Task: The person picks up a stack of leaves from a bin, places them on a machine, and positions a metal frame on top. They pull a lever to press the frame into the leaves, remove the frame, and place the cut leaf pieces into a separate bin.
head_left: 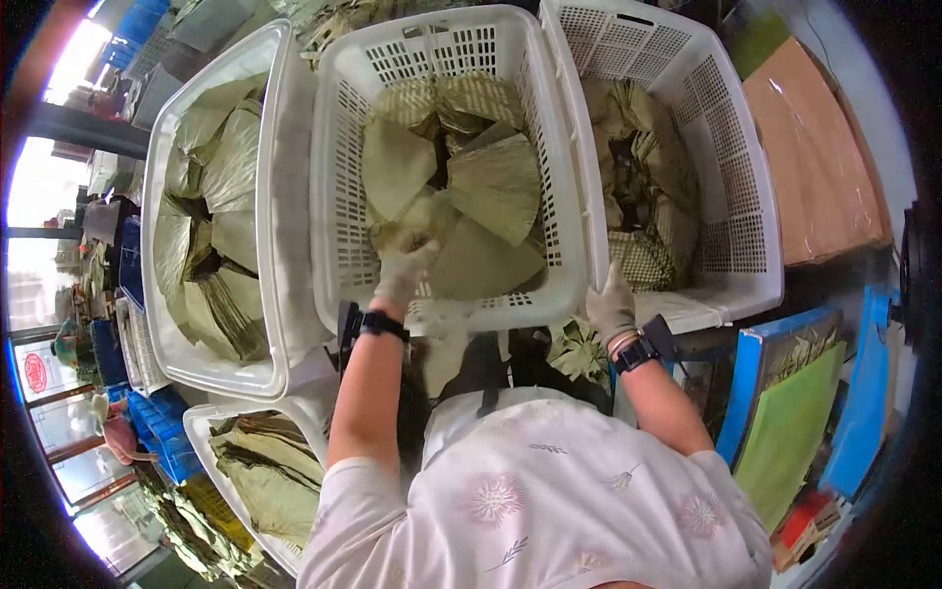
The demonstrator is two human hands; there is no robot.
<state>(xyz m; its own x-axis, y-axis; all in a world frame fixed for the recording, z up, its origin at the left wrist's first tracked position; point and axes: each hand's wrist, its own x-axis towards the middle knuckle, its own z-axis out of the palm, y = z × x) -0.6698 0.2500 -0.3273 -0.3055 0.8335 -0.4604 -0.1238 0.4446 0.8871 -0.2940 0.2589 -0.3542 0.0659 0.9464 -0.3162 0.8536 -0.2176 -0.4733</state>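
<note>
Large dried leaves point(496, 184), folded into fan shapes, lie in a ring inside the white middle basket point(446, 316). My left hand point(404, 270), in a pale glove, reaches over the basket's near side. Its fingers curl closed on a dried leaf point(424, 214) that is slightly blurred; the fingertips are partly hidden. My right hand point(612, 308), also gloved, is at the near left corner of the right basket point(770, 236), with thumb and finger around its rim. More dried leaves point(672, 187) fill that basket's lower part.
A white tub point(280, 294) of folded leaves stands at the left, with another leaf-filled container point(206, 420) nearer me. A cardboard box point(819, 157) adjoins the right basket. Blue-edged panels point(751, 373) and a green sheet point(793, 442) stand at the right. Loose leaves point(581, 351) lie below the baskets.
</note>
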